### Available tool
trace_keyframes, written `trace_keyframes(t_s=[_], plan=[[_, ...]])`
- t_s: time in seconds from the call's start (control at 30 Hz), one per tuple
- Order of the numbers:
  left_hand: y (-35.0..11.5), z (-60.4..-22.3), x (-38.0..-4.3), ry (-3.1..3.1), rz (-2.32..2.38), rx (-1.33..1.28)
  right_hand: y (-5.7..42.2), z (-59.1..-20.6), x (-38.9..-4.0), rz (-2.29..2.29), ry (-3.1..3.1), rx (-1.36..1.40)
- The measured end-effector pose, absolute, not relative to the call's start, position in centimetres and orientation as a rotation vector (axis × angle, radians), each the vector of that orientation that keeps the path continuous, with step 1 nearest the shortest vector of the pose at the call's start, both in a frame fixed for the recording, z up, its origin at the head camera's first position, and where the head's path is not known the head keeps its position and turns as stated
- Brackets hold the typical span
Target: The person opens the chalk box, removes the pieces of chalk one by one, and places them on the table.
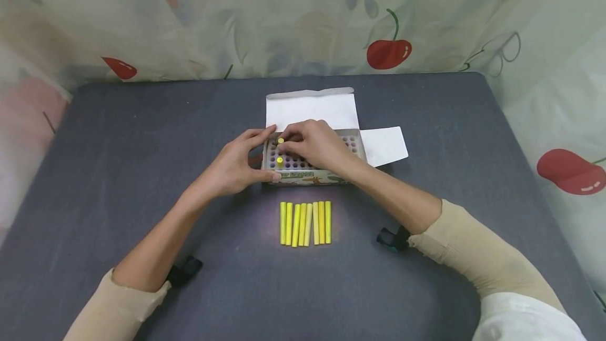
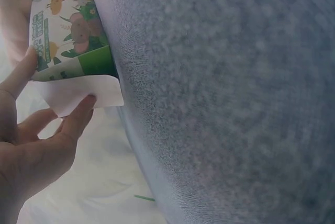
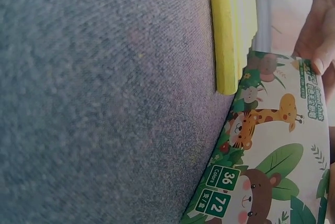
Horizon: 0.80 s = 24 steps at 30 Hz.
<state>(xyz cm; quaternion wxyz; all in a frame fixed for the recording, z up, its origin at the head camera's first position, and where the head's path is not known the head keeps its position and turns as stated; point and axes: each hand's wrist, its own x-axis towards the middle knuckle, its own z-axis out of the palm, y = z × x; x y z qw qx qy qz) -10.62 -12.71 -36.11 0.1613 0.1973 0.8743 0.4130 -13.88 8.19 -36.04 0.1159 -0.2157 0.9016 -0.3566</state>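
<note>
An opened cardboard chalk box with animal pictures holds a tray of round holes. My left hand grips its left end, thumb at the front corner and index finger at the back; in the left wrist view, fingers touch a white end flap. Over the tray's left part, my right hand pinches a yellow chalk stick upright between thumb and fingers. A second yellow chalk stands in a hole nearer the front. Part of the tray is hidden beneath my right hand.
Several yellow chalks lie side by side on the dark cloth-covered table, in front of the box. The white lid stands up behind, and a side flap sticks out right. A patterned curtain hangs behind the table.
</note>
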Motion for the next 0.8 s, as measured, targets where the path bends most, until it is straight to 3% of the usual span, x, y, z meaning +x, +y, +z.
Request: trace_keyframes(t_s=[0.8], plan=[[-12.62,-36.06,-10.56,2.491,1.195,0.571,8.63,-35.99,-13.15,-1.286,2.558,-0.594]])
